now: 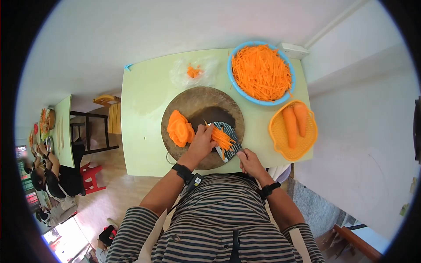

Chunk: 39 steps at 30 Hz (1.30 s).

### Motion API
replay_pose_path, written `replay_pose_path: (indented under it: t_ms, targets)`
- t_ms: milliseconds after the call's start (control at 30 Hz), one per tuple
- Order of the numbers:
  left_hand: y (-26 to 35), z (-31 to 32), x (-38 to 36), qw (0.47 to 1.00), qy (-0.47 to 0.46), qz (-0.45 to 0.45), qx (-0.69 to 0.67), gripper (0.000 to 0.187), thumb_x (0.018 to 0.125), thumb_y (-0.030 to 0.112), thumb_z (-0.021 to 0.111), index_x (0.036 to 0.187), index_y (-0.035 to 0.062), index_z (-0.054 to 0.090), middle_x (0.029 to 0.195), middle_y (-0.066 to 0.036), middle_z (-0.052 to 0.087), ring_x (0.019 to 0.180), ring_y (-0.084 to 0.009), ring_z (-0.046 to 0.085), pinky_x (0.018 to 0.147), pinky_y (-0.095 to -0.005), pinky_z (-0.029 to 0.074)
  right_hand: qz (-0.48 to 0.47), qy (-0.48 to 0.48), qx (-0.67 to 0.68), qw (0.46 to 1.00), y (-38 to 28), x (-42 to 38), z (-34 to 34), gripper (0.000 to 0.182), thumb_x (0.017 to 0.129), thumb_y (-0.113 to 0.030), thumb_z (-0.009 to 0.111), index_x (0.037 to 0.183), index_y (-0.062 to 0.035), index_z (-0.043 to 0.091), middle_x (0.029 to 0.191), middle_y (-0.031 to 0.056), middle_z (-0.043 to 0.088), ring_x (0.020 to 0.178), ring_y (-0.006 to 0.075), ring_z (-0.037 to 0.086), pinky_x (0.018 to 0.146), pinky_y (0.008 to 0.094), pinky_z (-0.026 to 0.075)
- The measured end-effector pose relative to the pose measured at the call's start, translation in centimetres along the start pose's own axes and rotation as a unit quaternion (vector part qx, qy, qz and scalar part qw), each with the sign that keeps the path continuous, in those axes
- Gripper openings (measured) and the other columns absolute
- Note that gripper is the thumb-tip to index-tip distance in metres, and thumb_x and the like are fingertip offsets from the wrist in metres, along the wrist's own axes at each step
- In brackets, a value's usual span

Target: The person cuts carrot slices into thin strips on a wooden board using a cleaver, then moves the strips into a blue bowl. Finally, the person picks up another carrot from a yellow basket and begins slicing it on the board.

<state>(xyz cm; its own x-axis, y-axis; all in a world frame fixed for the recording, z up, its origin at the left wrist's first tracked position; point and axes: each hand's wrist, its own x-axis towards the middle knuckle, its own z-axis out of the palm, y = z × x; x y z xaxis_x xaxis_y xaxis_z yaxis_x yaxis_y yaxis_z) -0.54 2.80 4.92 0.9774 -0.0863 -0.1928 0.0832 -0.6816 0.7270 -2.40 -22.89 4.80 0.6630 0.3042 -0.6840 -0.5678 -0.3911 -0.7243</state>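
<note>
A cleaver (237, 147) lies flat over a round wooden chopping board (197, 97), its shiny blade mirroring a striped pattern. My right hand (251, 163) is closed round its handle, near the board's lower right edge. Shredded carrot (223, 141) rests on the blade. My left hand (202, 141) has its fingers closed on the left end of these shreds. Just left of that hand, a pile of thin carrot slices (179, 128) sits on the board. A dark wet patch marks the wood behind the blade.
A blue basin (230, 73) heaped with carrot shreds stands at the table's back right. Below it, a yellow basket (280, 151) holds two whole carrots (290, 127). A clear plastic bag (211, 70) with carrot scraps lies at the back. Other people (52, 175) work at a table far left.
</note>
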Motion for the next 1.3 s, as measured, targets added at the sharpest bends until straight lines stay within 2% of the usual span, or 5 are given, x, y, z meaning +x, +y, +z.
replay_pose_path:
  t_ms: [267, 333, 433, 1000, 1300]
  targets:
    - [1.9, -2.3, -0.4, 0.996, 0.0, 0.054, -0.066, 0.085, 0.079, 0.01, 0.084, 0.152, 0.0005, 0.043, 0.121, -0.017, 0.046, 0.098, -0.0284, 0.056, 0.087, -0.0354, 0.051, 0.011, -0.01, 0.017, 1.0, -2.3, -1.7, -1.1, 0.03, 0.104, -0.031, 0.051, 0.101, -0.0022, 0.059, 0.064, 0.0047, 0.058, 0.048, 0.0121, 0.055, 0.046, 0.0271, 0.044]
    - [2.7, -3.2, -0.9, 0.993, 0.069, 0.05, -0.085, 0.081, 0.08, 0.012, 0.086, 0.15, 0.0019, 0.046, 0.117, -0.012, 0.049, 0.082, -0.0155, 0.053, 0.073, -0.0285, 0.051, 0.018, -0.006, 0.023, 1.0, -2.9, -2.4, -1.4, 0.031, 0.105, -0.032, 0.05, 0.103, -0.0019, 0.06, 0.064, 0.0045, 0.058, 0.049, 0.0119, 0.055, 0.047, 0.0267, 0.044]
    - [1.9, -3.4, -0.7, 0.981, 0.143, 0.033, -0.129, 0.071, 0.085, 0.014, 0.083, 0.146, 0.0015, 0.05, 0.112, -0.011, 0.051, 0.074, -0.0122, 0.051, 0.067, -0.027, 0.049, 0.021, -0.003, 0.034, 0.999, -3.8, -3.1, -2.0, 0.032, 0.105, -0.032, 0.049, 0.105, -0.0018, 0.06, 0.065, 0.0038, 0.058, 0.049, 0.0113, 0.055, 0.047, 0.0262, 0.044]
    - [-1.9, 0.1, -1.0, 0.986, 0.128, -0.021, -0.105, 0.031, 0.092, 0.012, 0.074, 0.118, -0.003, 0.068, 0.096, -0.014, 0.062, 0.083, -0.0239, 0.065, 0.072, -0.0329, 0.053, -0.063, 0.176, 0.178, 0.966, -10.1, -6.0, -12.4, 0.038, 0.107, -0.04, 0.049, 0.107, -0.0034, 0.06, 0.064, 0.004, 0.057, 0.047, 0.0111, 0.053, 0.044, 0.0269, 0.045]
    - [-2.4, 0.2, -1.5, 0.985, 0.125, -0.053, -0.105, 0.031, 0.092, 0.012, 0.072, 0.118, -0.0046, 0.068, 0.094, -0.014, 0.065, 0.082, -0.024, 0.065, 0.073, -0.0345, 0.054, -0.131, 0.295, 0.017, 0.946, -14.6, -0.4, -22.3, 0.037, 0.105, -0.039, 0.054, 0.105, -0.0024, 0.059, 0.064, 0.0035, 0.057, 0.049, 0.0127, 0.055, 0.045, 0.0293, 0.045]
